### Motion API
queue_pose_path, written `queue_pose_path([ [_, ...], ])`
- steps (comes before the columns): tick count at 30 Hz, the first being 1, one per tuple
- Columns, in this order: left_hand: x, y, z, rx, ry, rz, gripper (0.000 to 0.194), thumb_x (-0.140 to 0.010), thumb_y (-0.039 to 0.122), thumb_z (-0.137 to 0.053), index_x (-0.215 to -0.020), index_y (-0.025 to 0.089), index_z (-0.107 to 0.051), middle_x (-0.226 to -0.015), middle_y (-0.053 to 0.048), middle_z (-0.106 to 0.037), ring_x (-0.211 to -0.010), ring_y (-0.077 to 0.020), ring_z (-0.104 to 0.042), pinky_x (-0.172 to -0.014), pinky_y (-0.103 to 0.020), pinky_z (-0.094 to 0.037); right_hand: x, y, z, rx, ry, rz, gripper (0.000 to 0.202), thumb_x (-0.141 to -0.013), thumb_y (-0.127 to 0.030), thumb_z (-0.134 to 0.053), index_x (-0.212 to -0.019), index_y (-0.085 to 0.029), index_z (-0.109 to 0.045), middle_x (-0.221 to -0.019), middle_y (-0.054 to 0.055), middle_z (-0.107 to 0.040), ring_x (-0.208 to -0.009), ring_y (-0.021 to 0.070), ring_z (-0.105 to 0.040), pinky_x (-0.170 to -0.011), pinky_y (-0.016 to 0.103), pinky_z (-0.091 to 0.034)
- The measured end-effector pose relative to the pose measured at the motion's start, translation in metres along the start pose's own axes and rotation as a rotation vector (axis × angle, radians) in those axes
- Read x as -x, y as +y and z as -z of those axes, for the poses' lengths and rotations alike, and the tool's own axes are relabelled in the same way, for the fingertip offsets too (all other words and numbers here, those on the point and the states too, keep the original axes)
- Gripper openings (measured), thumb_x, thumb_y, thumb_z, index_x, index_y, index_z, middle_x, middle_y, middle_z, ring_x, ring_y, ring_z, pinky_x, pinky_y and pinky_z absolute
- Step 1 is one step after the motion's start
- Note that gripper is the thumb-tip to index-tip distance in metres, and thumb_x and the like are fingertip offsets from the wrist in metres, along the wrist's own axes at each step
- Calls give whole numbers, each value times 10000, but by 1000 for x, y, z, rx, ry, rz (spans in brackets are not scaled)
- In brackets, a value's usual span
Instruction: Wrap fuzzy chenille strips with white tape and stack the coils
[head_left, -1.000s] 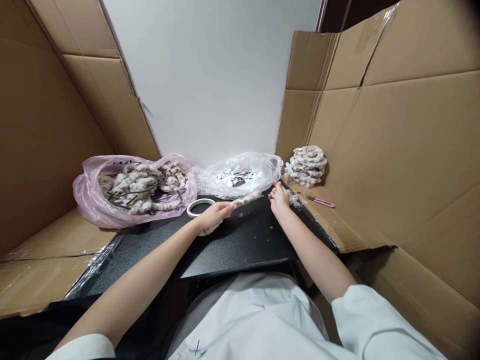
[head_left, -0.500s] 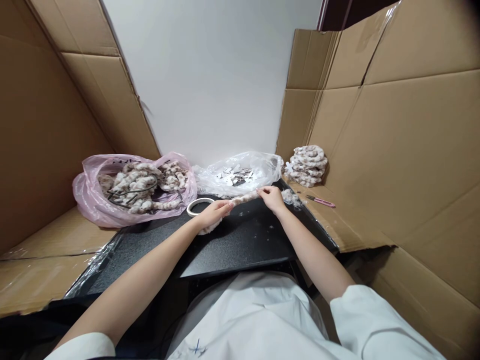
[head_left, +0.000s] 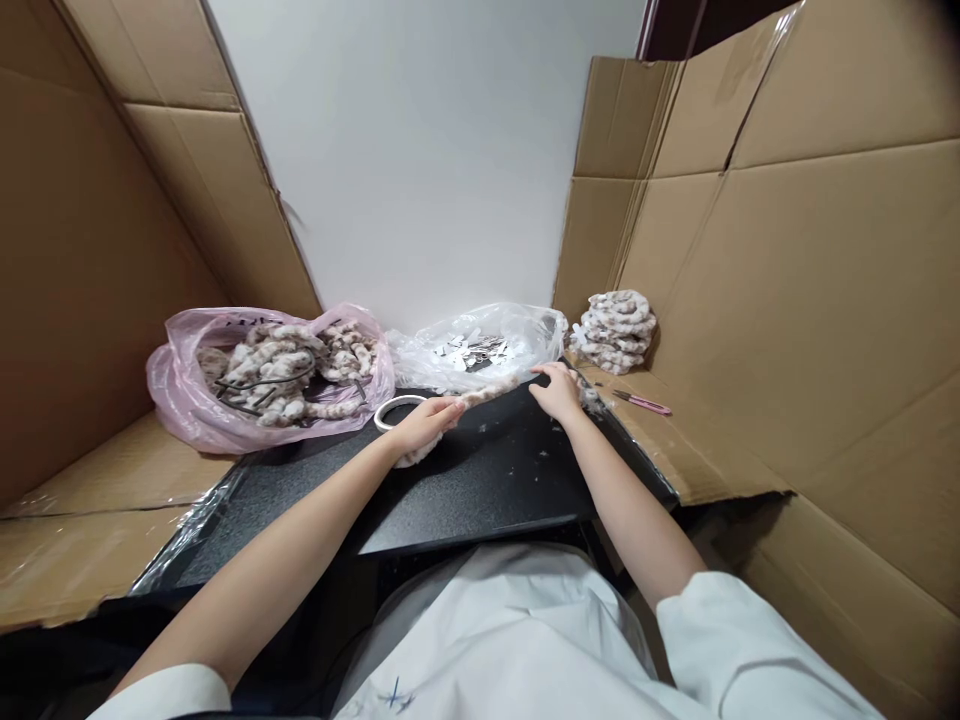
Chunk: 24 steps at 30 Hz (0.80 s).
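My left hand [head_left: 426, 424] is closed around a fluffy white-and-brown strip [head_left: 491, 392], just right of a white ring [head_left: 384, 416]. One end of the strip points up to the right, and its other part hangs below my fingers. My right hand [head_left: 557, 392] is off the strip's free end, thumb and fingers apart, with nothing visible between them. It is in front of a clear plastic bag [head_left: 536, 345] that holds small white and metallic pieces. Fluff lies beside its wrist.
A pink bag [head_left: 180, 385] with fluffy strips and dark cords stands on the left of the black table [head_left: 480, 500]. At the right are a stack of fluffy coils [head_left: 619, 330] and pink snips [head_left: 643, 403] on cardboard. Cardboard walls [head_left: 825, 300] rise on both sides.
My right hand has let go of the strip's end and moved right, its fingers opening. My left hand has stayed nearly still with the strip.
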<state>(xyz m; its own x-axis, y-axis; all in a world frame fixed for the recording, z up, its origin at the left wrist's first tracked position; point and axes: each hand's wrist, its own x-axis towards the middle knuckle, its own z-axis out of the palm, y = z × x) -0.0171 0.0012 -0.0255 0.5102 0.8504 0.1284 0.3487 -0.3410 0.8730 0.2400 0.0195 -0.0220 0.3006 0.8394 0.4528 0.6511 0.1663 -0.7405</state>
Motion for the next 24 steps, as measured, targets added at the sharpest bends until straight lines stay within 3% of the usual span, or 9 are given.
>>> queue_pose_path([
  [5, 1, 2, 0, 7, -13, -7, 452, -809, 607, -436, -659, 181, -413, -601, 34, -343, -558, -102, -305, -541, -254, -254, -1, -7, -7, -380, -303, -147, 204, -756, -265, -538, -759, -169, -717, -797, 48, -710, -785, 190, -647, -813, 338, -481],
  [8, 1, 3, 1, 8, -17, -1, 455, -802, 612, -444, -661, 180, -420, -594, 35, -350, -553, -101, -309, -538, -254, -250, 1, -9, -7, -520, -383, -210, 196, -729, -335, -620, -714, -158, -703, -668, 35, -695, -650, 172, -638, -709, 314, -489],
  [12, 1, 6, -1, 17, -23, -4, 466, -790, 621, -455, -642, 182, -409, -589, 37, -343, -547, -98, -302, -526, -251, -245, 1, -9, -7, -613, -301, -223, 206, -641, -352, -719, -663, -150, -684, -586, 23, -668, -586, 160, -619, -632, 279, -478],
  [17, 1, 6, -2, 56, -15, -18, 451, -795, 606, -464, -650, 183, -406, -598, 40, -329, -545, -94, -291, -521, -248, -238, -7, -4, -4, -625, -85, -265, 206, -684, -358, -672, -679, -151, -675, -590, 14, -655, -547, 139, -591, -588, 256, -481],
  [21, 0, 1, -1, 44, -6, -16, 449, -809, 597, -455, -644, 181, -414, -584, 41, -325, -538, -96, -289, -520, -249, -238, -11, 5, 1, -455, 76, -232, 303, -756, -419, -575, -651, -150, -668, -498, 8, -593, -486, 145, -555, -561, 270, -468],
  [24, 0, -1, 0, 41, -10, -24, 448, -818, 591, -452, -644, 181, -414, -585, 40, -327, -535, -95, -283, -515, -249, -230, -11, 11, 2, -300, 91, -148, 208, -692, -351, -632, -685, -151, -686, -587, 25, -649, -563, 166, -596, -625, 282, -475],
])
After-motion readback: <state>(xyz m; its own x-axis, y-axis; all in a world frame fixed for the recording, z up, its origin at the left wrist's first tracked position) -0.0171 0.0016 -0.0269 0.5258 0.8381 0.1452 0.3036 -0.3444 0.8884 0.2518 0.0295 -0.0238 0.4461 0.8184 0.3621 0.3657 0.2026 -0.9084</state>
